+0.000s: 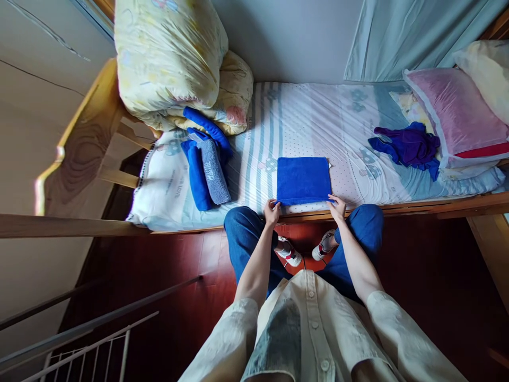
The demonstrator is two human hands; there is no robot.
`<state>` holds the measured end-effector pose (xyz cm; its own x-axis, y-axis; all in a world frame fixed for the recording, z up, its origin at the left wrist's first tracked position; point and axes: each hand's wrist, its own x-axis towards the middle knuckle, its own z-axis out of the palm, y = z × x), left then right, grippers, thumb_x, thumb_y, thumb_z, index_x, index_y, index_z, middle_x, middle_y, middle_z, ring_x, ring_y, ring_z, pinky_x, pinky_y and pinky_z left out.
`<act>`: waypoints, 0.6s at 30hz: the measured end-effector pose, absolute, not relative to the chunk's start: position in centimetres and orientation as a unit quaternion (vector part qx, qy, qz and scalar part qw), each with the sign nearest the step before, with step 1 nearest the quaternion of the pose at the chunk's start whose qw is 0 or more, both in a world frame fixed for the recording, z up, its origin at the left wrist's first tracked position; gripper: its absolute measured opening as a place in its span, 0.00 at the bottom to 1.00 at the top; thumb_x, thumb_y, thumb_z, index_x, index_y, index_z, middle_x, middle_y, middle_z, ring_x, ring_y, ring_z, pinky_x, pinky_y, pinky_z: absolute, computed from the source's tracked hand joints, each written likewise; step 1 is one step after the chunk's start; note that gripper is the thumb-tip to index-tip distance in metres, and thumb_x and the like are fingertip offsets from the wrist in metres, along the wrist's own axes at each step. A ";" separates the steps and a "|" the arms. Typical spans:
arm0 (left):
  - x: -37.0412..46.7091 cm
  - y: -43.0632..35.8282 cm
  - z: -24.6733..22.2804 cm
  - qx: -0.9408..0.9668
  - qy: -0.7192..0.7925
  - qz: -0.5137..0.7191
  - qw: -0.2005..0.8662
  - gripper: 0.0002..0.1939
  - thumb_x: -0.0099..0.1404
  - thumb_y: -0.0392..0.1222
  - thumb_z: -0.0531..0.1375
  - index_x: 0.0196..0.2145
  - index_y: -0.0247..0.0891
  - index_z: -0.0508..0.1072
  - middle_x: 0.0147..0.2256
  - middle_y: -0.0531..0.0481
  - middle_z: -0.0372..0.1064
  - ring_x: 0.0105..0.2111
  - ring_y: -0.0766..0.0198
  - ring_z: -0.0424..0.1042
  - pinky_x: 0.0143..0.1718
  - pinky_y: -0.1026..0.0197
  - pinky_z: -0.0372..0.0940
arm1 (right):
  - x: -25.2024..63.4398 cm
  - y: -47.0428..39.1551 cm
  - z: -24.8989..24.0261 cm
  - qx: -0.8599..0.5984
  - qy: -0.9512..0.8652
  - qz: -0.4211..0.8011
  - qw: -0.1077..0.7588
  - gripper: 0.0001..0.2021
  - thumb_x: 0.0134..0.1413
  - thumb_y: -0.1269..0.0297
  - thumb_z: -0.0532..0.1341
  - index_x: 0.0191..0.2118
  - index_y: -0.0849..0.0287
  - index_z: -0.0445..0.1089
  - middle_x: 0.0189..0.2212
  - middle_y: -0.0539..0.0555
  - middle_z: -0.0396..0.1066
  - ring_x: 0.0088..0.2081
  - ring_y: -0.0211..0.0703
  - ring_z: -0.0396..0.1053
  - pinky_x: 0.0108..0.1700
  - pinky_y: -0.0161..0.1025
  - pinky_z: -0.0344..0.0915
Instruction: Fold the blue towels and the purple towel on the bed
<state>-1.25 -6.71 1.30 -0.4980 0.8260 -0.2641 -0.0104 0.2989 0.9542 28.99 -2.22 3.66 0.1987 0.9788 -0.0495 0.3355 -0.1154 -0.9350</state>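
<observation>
A blue towel (304, 178), folded to a flat rectangle, lies on the bed near its front edge. My left hand (272, 213) pinches the towel's near left corner. At the near right corner, my right hand (337, 207) grips the same edge between thumb and fingers. The near edge forms a narrow fold stretched between both hands. A small white tag sticks out at the towel's right side. To the left rest a rolled grey-blue towel (214, 172) and rolled blue towels (198, 178). Off to the right is a crumpled pile of purple and blue cloths (413, 146).
A yellow quilt (170, 53) is heaped at the bed's left end, beside the wooden headboard (81, 138). Pink pillows (463, 111) lie at the right end. A grey-green curtain (413, 40) hangs behind. A white metal rack (95, 353) stands at lower left.
</observation>
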 end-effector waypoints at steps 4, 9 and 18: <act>-1.7 -6.8 1.4 0.302 0.706 0.498 0.404 0.13 0.59 0.46 0.69 0.39 0.40 0.75 0.34 0.48 0.75 0.39 0.58 0.74 0.43 0.60 0.69 | 29.2 -2.2 3.3 -0.677 -0.489 0.392 0.386 0.08 0.50 0.65 0.65 0.36 0.59 0.78 0.39 0.58 0.82 0.42 0.48 0.77 0.49 0.42 0.74; -2.0 -7.3 1.7 0.298 0.723 0.492 0.381 0.10 0.59 0.46 0.69 0.32 0.40 0.74 0.32 0.47 0.75 0.39 0.56 0.74 0.45 0.58 0.69 | 29.6 -2.5 3.0 -0.696 -0.476 0.405 0.354 0.11 0.49 0.59 0.68 0.38 0.59 0.77 0.36 0.59 0.82 0.39 0.50 0.77 0.47 0.43 0.74; -1.7 -7.6 1.9 0.286 0.735 0.483 0.380 0.11 0.59 0.44 0.68 0.24 0.40 0.70 0.23 0.51 0.67 0.32 0.58 0.72 0.38 0.59 0.67 | 30.2 -3.0 3.2 -0.712 -0.471 0.401 0.332 0.08 0.45 0.58 0.70 0.28 0.56 0.75 0.26 0.54 0.79 0.36 0.51 0.77 0.42 0.41 0.74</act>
<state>-1.66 -7.57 1.85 -0.5480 0.7872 -0.2828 0.0527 0.3699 0.9276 30.24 -3.01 3.21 0.2353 0.9369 -0.2586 0.4033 -0.3362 -0.8511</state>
